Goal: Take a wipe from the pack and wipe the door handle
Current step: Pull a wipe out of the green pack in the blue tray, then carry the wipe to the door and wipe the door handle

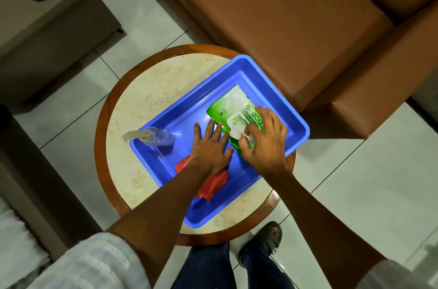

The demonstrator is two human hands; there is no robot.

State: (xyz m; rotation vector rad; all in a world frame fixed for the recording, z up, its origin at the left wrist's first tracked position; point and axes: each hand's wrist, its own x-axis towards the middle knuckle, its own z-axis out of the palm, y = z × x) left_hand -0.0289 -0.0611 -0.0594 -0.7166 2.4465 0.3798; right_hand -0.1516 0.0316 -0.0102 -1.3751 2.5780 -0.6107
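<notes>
A green wipe pack lies flat inside a blue plastic tray on a small round table. Its white flap lid is lifted open. My right hand rests over the pack's near end, with thumb and forefinger pinching a bit of white wipe at the opening. My left hand lies flat on the tray floor, fingers spread, its fingertips against the pack's left edge. No door handle is in view.
A clear spray bottle lies on its side over the tray's left rim. A folded red cloth sits under my left wrist. The round marble-topped table stands beside a brown sofa. A cabinet stands at the left.
</notes>
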